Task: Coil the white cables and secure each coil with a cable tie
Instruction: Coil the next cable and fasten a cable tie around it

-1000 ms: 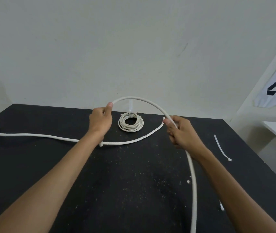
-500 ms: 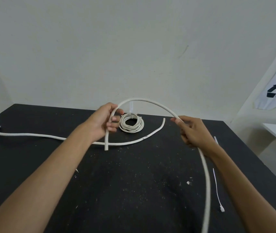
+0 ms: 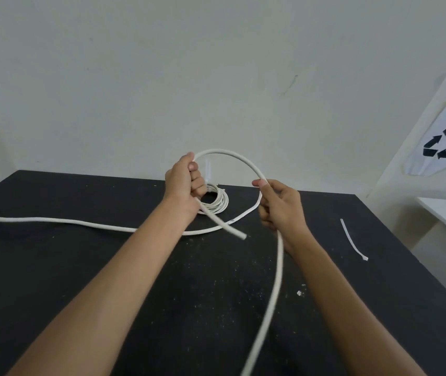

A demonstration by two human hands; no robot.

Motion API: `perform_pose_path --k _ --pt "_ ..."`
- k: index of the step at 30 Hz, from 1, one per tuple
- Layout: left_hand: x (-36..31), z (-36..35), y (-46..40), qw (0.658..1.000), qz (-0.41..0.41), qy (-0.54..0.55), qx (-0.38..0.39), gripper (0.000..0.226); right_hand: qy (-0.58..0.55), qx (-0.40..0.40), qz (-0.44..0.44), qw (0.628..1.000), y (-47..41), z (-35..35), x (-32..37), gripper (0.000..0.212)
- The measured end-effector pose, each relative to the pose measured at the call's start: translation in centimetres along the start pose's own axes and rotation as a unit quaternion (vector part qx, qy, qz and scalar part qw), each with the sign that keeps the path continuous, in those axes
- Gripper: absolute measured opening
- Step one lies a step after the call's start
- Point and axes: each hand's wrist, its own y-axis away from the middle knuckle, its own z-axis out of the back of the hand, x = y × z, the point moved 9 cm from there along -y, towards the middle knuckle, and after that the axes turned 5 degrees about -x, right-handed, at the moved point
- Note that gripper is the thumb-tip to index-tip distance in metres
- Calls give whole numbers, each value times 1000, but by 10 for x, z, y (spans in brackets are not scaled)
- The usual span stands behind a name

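Above the black bench [image 3: 80,267], the left hand [image 3: 182,183] grips a white cable [image 3: 243,160] near its free end while the right hand [image 3: 279,207] pinches it farther along, forming an arch. A second cable [image 3: 67,221], a finished coil [image 3: 216,203] and a cable tie [image 3: 352,240] lie on the bench.

Above the middle of the bench [image 3: 80,267], the left hand [image 3: 181,183] and right hand [image 3: 279,207] hold one cable [image 3: 232,154] that arches between them. Its free end pokes out below the left hand, and its long part drops from the right hand off the near edge. Behind the hands, near the back wall, a finished coil [image 3: 217,203] lies on the bench. A second cable [image 3: 53,221] lies across the bench from far left to just behind the right hand. A cable tie [image 3: 352,240] lies well right.
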Motion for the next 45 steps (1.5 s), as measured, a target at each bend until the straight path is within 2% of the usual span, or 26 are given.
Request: perform_pose_path --k 5,10,14,18,21,24,26,28,30,31,32,33,34,35,36,37,38,41,42,43,45 --pt "1 -5 7 996 -13 80 -36 44 -45 -40 2 998 7 -10 -1 23" --pt "1 9 8 984 -32 147 -90 43 94 -56 88 990 16 -21 12 24" --pt "7 16 13 975 -29 180 -130 43 166 -57 93 980 21 -30 4 26" --pt "11 21 12 972 -11 203 -114 44 164 -5 57 985 17 -34 0 28" --pt "17 15 10 974 29 220 -35 45 141 -4 45 989 10 -29 -5 27" --pt "15 10 9 988 48 144 38 44 141 -27 51 988 5 -15 -9 26" --pt "9 13 7 996 36 71 52 41 143 -25 57 988 5 -7 -7 25" --pt "-1 20 5 999 -9 -15 41 33 146 -21 64 987 7 -2 -3 24" --pt "-15 26 4 986 -94 -137 17 25 139 -16 65 988 5 1 0 25" --pt "-24 27 7 965 -156 -213 8 24 130 -11 60 990 3 1 0 26" --pt "-33 24 12 925 -231 -302 11 26 117 -5 51 992 1 2 1 27" --pt "-41 17 20 858 -316 -404 28 30 103 3 43 994 0 2 2 27" --pt "-44 9 30 762 -396 -511 51 33 91 10 36 995 -2 4 2 28" --pt "-43 2 39 649 -465 -598 70 36 80 16 30 996 -4 6 3 29" --pt "-43 -2 49 540 -530 -648 82 36 68 22 25 997 -5 10 3 30" --pt "-42 -3 57 455 -578 -669 100 35 53 26 18 998 -7 15 1 31" --pt "-38 -3 62 394 -607 -678 131 35 36 28 9 999 -10 20 -1 31" --pt "-3 1 68 242 -631 -696 243 45 -12 35 -21 999 -14 31 -12 34" --pt "11 4 68 201 -635 -697 265 48 -27 39 -31 998 -14 33 -16 35" --pt "22 5 68 173 -641 -694 278 49 -40 43 -41 997 -14 35 -19 36" --pt "34 4 71 153 -669 -668 288 51 -53 48 -53 996 -13 37 -23 37"
